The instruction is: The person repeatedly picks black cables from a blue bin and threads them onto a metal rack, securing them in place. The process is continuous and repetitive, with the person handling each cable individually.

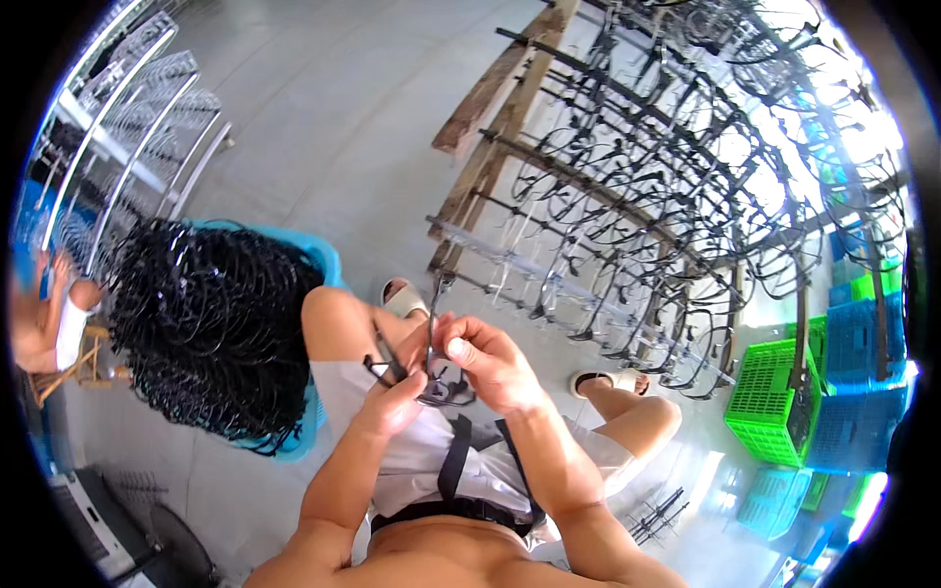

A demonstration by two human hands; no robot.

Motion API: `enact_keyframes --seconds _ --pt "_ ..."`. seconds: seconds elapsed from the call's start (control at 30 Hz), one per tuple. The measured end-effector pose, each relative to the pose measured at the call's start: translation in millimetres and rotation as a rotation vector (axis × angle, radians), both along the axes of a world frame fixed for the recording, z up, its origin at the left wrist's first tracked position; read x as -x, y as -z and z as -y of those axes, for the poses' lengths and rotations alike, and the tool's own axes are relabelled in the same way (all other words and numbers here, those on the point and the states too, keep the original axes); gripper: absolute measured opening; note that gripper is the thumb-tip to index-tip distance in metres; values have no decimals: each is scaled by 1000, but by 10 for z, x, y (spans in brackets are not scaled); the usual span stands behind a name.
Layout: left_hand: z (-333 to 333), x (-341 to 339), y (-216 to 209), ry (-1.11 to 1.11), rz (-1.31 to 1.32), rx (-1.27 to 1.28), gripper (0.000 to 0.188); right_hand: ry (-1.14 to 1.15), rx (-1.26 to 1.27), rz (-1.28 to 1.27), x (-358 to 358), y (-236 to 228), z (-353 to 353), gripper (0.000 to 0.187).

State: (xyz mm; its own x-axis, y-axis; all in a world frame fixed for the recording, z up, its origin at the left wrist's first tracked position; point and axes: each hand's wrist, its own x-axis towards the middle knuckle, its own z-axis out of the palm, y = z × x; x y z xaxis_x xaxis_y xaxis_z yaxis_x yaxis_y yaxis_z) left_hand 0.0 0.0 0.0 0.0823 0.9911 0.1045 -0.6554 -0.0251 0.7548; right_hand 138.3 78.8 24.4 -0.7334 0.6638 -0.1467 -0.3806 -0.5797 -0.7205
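Over my lap, my left hand (396, 396) is closed round a thin black curved piece (449, 396); its exact kind I cannot make out. One dark end sticks out past my left fingers, and a narrow strip rises between both hands. From the other side my right hand (492, 368) pinches the same piece, thumb against fingers, hiding part of it. Just below the hands a black strap (456, 459) hangs from my waist. To my left stands a blue basket (328, 257), heaped with many similar glossy black pieces (211, 333).
A wooden and metal rack (534, 93) hung with black looped pieces fills the far right. Green crates (767, 397) and blue crates (863, 343) are stacked beyond it. Metal shelving (127, 108) and another person (49, 318) are at the left, a dark fan (181, 549) lower left.
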Motion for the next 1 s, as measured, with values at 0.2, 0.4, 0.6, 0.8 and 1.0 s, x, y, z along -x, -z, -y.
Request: enact_keyframes --seconds 0.2,0.4,0.6,0.8,1.0 --pt "-43 -306 103 -467 -685 -180 51 369 -13 63 -80 -69 -32 21" --pt "-87 -287 63 -377 -358 -124 69 389 147 5 61 -260 8 19" --pt "-171 -158 16 -338 -126 205 72 361 74 177 330 -168 12 17" --pt "-107 -101 -7 -127 -138 268 59 365 191 227 336 -314 -159 24" --pt "62 38 123 -5 54 346 28 336 466 143 78 -580 -470 25"
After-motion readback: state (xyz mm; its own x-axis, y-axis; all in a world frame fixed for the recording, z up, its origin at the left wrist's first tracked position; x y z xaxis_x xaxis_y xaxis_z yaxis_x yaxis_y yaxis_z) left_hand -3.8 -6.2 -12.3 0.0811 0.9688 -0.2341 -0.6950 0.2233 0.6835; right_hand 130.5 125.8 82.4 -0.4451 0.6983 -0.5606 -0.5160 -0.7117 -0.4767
